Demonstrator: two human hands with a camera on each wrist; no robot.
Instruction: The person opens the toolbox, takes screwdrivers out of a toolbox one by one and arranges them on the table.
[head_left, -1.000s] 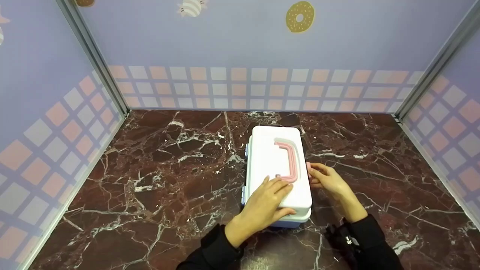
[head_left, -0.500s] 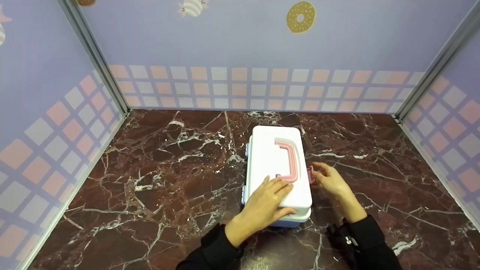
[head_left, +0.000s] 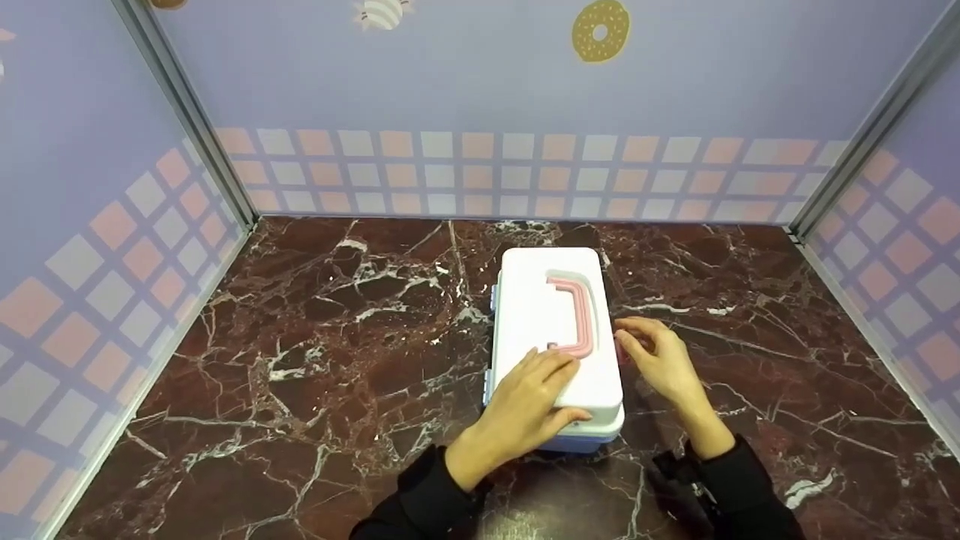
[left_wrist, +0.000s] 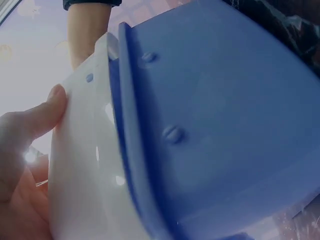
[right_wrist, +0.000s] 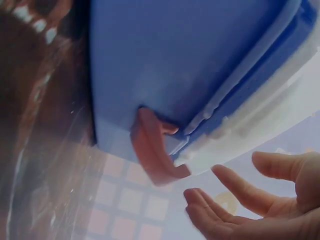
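Observation:
A storage box with a white lid (head_left: 536, 300) and a blue base (head_left: 574, 444) stands lengthwise on the table. Its pink carry handle (head_left: 583, 315) lies folded down in the lid's recess. My left hand (head_left: 521, 409) rests on the near part of the lid, fingers spread over the top by the handle, thumb (left_wrist: 47, 112) against the near end. On the box's right side a pink latch (right_wrist: 152, 150) hangs swung outward from the base. Just beside it is my right hand (right_wrist: 260, 200), fingers apart and holding nothing, fingertips near the lid's edge.
The table (head_left: 337, 360) is dark red marble with white veins. Lilac walls (head_left: 480, 90) with a checkered band enclose it at the back and both sides. Blue hinges (head_left: 487, 386) run along the box's left side.
The latch has swung outward from the box's side, and my right hand has let go of it, its fingers shifting up toward the lid edge. My left hand stays on the lid.

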